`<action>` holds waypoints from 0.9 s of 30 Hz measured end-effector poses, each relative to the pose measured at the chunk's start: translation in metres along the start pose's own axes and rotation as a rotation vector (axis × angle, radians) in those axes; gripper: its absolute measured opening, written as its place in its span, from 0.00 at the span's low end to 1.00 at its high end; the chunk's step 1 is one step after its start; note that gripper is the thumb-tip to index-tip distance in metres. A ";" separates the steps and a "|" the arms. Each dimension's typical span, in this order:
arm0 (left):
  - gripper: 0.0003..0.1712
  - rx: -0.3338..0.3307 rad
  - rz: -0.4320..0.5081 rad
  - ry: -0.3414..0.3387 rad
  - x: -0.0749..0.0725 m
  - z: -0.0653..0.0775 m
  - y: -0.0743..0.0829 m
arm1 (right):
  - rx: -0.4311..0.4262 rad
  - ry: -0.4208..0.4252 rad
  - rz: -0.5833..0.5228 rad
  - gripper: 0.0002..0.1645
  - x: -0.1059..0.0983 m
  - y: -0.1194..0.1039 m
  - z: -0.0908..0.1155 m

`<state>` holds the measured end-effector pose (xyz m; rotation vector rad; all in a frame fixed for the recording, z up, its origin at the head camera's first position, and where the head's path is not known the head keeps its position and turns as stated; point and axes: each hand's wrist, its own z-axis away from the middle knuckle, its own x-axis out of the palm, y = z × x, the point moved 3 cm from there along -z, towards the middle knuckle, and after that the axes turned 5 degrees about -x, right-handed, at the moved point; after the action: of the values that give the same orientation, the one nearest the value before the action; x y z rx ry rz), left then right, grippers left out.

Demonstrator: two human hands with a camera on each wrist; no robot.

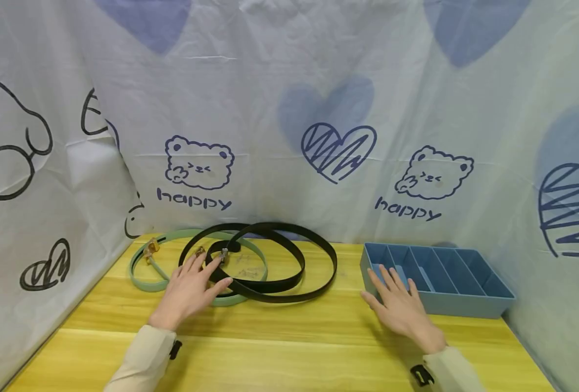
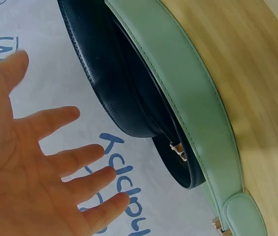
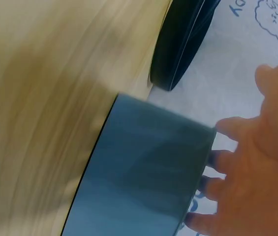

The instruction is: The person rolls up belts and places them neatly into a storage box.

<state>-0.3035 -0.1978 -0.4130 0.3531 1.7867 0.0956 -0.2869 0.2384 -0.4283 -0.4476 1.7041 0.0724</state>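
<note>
In the head view my left hand [image 1: 188, 294] hovers over the front left of several coiled belts, its fingers spread. A green belt [image 1: 144, 285] with a gold buckle [image 1: 151, 247] lies at the left. Two black belts overlap it; the right-hand black belt [image 1: 335, 267] has a silver buckle [image 1: 225, 254]. The left wrist view shows the left palm [image 2: 35, 172] apart from the belts. My right hand [image 1: 404, 310] is at the front left of a blue-grey divided box [image 1: 466, 305], fingers extended. In the right wrist view its fingertips lie by the box's top edge; contact is unclear.
A yellow wood-grain table [image 1: 289, 348] carries everything. White cloth [image 1: 270, 109] printed with hearts and bears hangs behind and along both sides. The box has several narrow compartments and stands near the table's right edge. Wood surface separates it from the belts.
</note>
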 end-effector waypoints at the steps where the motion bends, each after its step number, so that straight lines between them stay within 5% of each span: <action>1: 0.40 -0.003 0.004 0.003 0.000 -0.001 0.000 | -0.011 0.015 -0.001 0.42 0.001 -0.003 -0.002; 11: 0.35 -0.033 0.056 0.073 0.003 -0.020 -0.009 | -0.138 0.104 0.024 0.37 0.011 -0.038 -0.020; 17: 0.34 -0.048 0.086 0.087 0.018 -0.038 -0.015 | -0.258 0.124 0.112 0.29 0.015 -0.055 -0.026; 27: 0.29 -0.099 0.130 0.061 0.025 -0.060 -0.016 | -0.406 0.035 0.014 0.26 0.028 -0.082 -0.039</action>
<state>-0.3693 -0.1987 -0.4259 0.3983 1.8111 0.2891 -0.2994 0.1442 -0.4313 -0.7402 1.7286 0.4281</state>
